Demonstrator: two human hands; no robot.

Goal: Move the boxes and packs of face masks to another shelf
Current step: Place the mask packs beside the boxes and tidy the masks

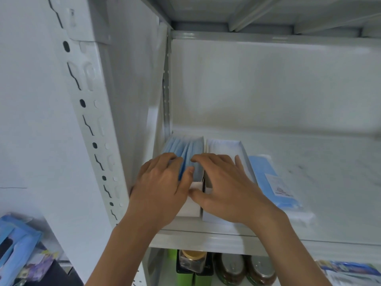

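Observation:
Two open white boxes stand side by side at the left end of a white metal shelf [309,236]. The left box [191,207] holds upright blue face masks [185,147]. The right box [226,145] shows white content. My left hand [160,186] rests on the left box with its fingers curled into the blue masks. My right hand [224,186] lies over the right box, fingertips touching the masks at the divide between the boxes. A flat blue pack of masks [274,182] with a white label lies just right of the boxes.
A perforated white upright [90,124] bounds the shelf on the left. Below are green containers [185,269] and round tins [233,269]. Blue packaging [14,244] sits at the lower left, more [350,269] at the lower right.

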